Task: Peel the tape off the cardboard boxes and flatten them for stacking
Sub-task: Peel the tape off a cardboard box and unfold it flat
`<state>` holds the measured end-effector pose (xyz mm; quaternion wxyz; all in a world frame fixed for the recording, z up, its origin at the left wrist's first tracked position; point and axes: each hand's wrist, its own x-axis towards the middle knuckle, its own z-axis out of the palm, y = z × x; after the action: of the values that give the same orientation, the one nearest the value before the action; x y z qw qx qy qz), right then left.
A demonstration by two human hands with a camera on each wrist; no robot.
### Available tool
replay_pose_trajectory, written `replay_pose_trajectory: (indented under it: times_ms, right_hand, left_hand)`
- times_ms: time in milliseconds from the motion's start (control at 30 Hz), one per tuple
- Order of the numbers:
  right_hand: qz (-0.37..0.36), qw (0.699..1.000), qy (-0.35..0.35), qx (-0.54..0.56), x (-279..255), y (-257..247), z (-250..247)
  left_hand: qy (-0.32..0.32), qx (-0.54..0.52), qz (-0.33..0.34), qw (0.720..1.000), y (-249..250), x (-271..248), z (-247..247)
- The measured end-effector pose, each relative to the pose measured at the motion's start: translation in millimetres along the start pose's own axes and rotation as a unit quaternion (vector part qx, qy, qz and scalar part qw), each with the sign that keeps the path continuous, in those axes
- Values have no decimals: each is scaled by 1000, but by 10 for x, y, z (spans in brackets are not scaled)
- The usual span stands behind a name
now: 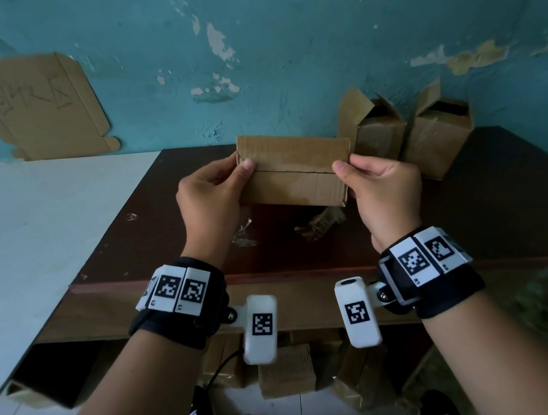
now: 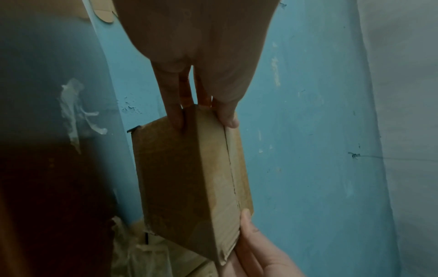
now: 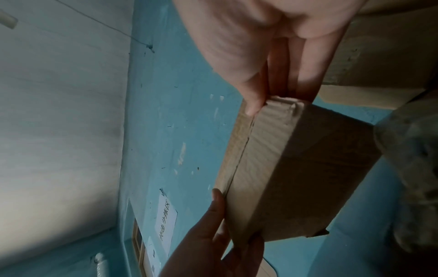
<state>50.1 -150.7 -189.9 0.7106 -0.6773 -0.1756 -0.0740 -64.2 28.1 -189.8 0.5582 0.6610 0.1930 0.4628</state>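
Cardboard box (image 1: 292,170) held up over the dark counter (image 1: 508,213), clear of its surface, pinched at both short ends: left grip (image 1: 211,197) curled round the left end, thumb on the top seam; right grip (image 1: 384,187) likewise round the right end. Two opened boxes (image 1: 408,135) just behind, by the teal wall (image 1: 279,34).

From the left wrist: box (image 2: 189,178) between fingers (image 2: 170,105) and thumb.

From the right wrist: same clasp on the box (image 3: 284,168), thumb (image 3: 249,97) at the seam.

Closed brown box (image 1: 292,170), flap seam facing up, held above the desk (image 1: 506,196); two opened boxes (image 1: 408,135) behind, by the wall; crumpled tape (image 1: 319,224) below.
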Motion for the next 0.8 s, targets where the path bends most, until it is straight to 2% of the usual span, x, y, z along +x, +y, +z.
replay_pose_trajectory:
  times_ms: [200,400,533,667,800]
  right_hand:
    - [-17,999,34,-2,6,-2,-39]
    - [58,995,46,69,58,37,-63]
    - [120,983,30,137,80,-5,-88]
    - [169,969,27,177,103,-14,-113]
    - [185,963,11,196,113,-41,-128]
  left_hand:
    - [10,18,34,999,24,-17,2]
    - [-10,14,98,995,119,-78,33]
    - [-23,53,203,977,139,-110,39]
    - [-1,100,309,946,172,-174,92]
    - [-6,105,298,949,203,-174,71]
